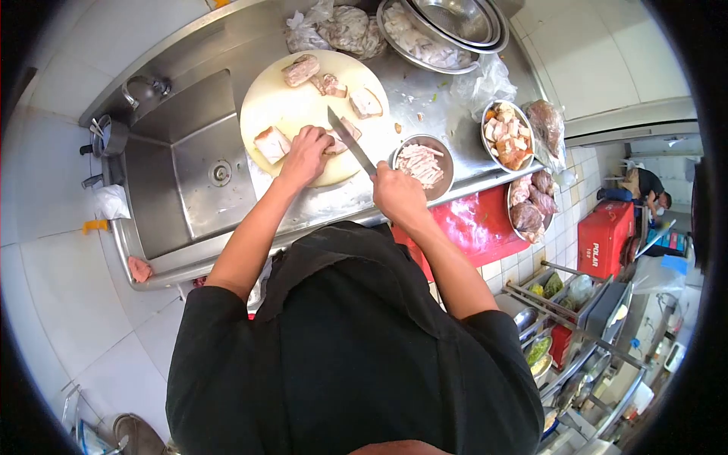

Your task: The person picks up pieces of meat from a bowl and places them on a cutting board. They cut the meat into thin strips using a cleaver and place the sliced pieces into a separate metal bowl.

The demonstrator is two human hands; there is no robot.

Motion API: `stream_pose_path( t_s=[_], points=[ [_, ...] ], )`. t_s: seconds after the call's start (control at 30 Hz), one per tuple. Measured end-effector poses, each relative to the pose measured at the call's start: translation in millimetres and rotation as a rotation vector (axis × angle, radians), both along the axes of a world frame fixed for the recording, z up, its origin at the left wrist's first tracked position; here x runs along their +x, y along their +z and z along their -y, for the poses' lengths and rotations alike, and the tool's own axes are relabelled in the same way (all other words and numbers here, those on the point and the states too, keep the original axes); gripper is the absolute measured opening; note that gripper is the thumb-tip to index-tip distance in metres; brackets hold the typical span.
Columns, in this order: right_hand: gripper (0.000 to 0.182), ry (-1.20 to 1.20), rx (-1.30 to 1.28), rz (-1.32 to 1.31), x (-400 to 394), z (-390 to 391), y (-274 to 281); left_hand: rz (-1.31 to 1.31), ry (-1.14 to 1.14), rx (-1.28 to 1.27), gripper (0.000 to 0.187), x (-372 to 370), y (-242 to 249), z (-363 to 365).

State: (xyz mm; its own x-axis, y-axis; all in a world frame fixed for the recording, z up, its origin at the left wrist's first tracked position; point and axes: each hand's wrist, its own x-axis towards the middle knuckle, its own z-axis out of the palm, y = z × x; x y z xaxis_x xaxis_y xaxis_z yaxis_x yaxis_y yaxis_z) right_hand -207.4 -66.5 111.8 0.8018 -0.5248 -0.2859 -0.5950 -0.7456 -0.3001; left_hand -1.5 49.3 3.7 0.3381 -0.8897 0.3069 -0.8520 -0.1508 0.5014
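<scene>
My right hand (400, 195) is closed round the handle of a long knife (350, 140), its blade slanting up and left over the round cutting board (277, 91). Under the fingers of my left hand (306, 155) lies a piece of meat (348, 135), pressed down beside the blade. Other chunks rest on the board: a pale block (272, 144) at the left, a brown piece (301, 70) at the top, a smaller bit (329, 85) near it and a pale-topped piece (365, 103) at the right. A metal bowl (446, 176) with thin meat strips (419, 164) stands close to my right hand.
Left of the board is a steel sink (155, 189). Behind stand plastic bags (353, 30) and stacked metal bowls (462, 23). To the right are a bowl of cut meat (508, 136), bagged meat (546, 125) and a red container (470, 227). Another person (644, 189) bends in the background.
</scene>
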Motion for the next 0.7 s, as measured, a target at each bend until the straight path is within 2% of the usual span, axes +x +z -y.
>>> stream_pose_path(
  t_s=[0.23,0.33,0.47,0.57,0.7],
  points=[
    [0.024,0.110,-0.018,-0.113,4.5,-2.0,-8.3,-0.019,-0.019,-0.078,0.034,2.4,-5.0,3.8],
    [0.023,0.055,-0.015,-0.144,24.4,-0.7,-25.0,-0.054,-0.016,-0.063,0.033,3.1,-10.6,2.5],
    [0.023,0.093,-0.010,-0.055,45.8,12.6,-33.3,-0.092,0.009,-0.108,0.029,-5.5,-9.1,-4.5],
    [0.021,0.125,-0.033,-0.025,38.2,21.3,-20.6,-0.225,0.077,-0.211,0.026,-8.7,-18.0,-16.5],
    [0.022,0.166,-0.043,-0.008,15.8,13.2,10.5,-0.122,0.051,-0.249,0.023,-7.6,-8.0,-20.7]
  ],
)
